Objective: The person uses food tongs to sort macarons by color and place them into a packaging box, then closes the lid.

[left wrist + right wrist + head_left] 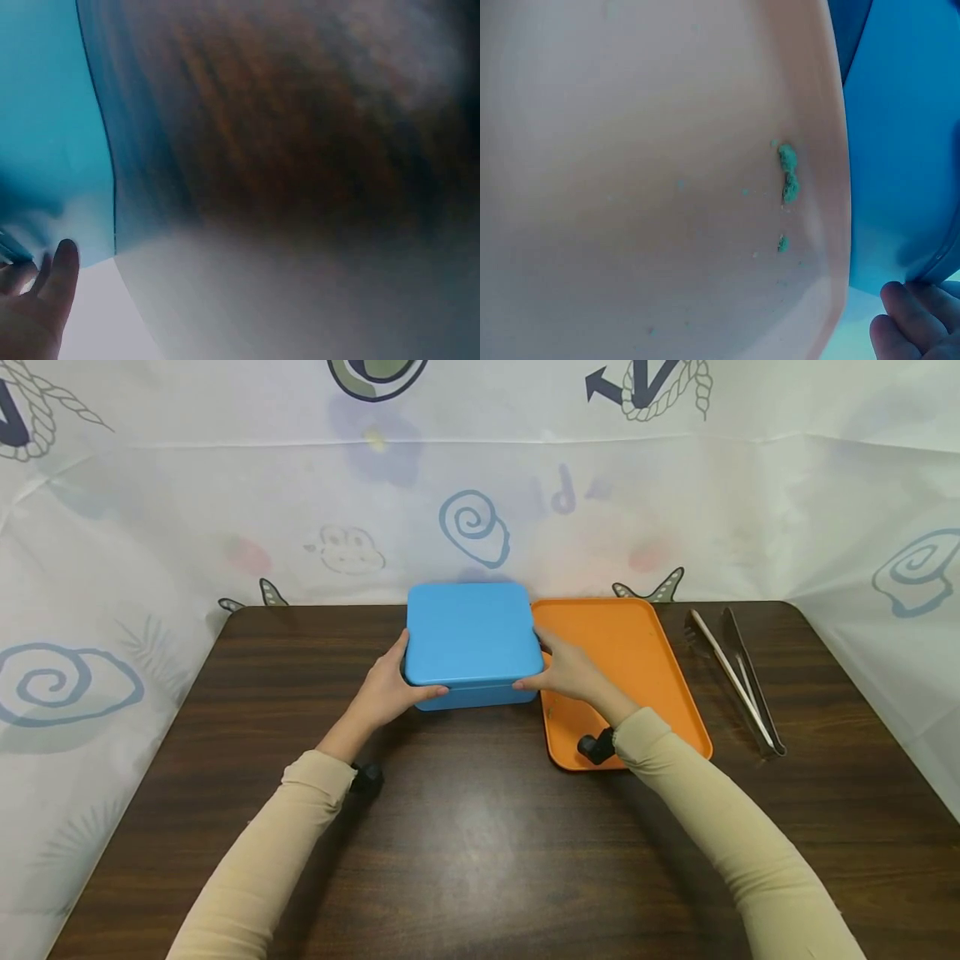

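A blue rectangular box stands at the back middle of the table with its blue lid on top. My left hand grips the lid's left side, its thumb along the front edge. On the opposite side, my right hand holds the lid with its thumb at the front right corner and its fingers along the right side. In the right wrist view, fingertips sit right at the lid's lower edge. The box's inside is hidden.
An orange tray lies right beside the box, under my right wrist. Green crumbly bits lie on it near its edge. Metal tongs rest farther right on the dark wooden table. A patterned white cloth hangs behind.
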A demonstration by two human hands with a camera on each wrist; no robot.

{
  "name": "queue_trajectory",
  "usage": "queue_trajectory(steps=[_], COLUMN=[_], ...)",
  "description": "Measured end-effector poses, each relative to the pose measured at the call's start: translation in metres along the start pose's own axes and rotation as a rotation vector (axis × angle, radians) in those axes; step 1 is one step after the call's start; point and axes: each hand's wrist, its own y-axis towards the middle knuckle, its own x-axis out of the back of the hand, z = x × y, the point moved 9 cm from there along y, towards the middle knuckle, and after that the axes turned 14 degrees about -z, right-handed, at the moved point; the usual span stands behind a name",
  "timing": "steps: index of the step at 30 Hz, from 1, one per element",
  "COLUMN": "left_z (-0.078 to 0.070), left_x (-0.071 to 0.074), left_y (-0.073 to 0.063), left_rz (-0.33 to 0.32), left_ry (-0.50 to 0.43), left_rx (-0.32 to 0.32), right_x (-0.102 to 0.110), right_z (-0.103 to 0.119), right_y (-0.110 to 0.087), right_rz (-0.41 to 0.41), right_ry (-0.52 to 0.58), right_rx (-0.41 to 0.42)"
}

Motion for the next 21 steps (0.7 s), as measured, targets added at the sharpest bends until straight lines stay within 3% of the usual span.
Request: queue_trajectory(steps=[8,21], left_z=[0.0002,-0.002], left_x=[-0.0024,-0.0009], left_y=[-0.0024,-0.0036], left_rz=[-0.004,0.004], left_ry=[0.015,0.034], left_rx=[-0.05,-0.064], right_x=[0.0,-0.0004], right_z=[0.0006,-0.001], right_y=[-0.0008,0.0021], right_rz=[0.013,0.037], right_ry=[0.025,0.047], right_rx=[-0.016,-0.007])
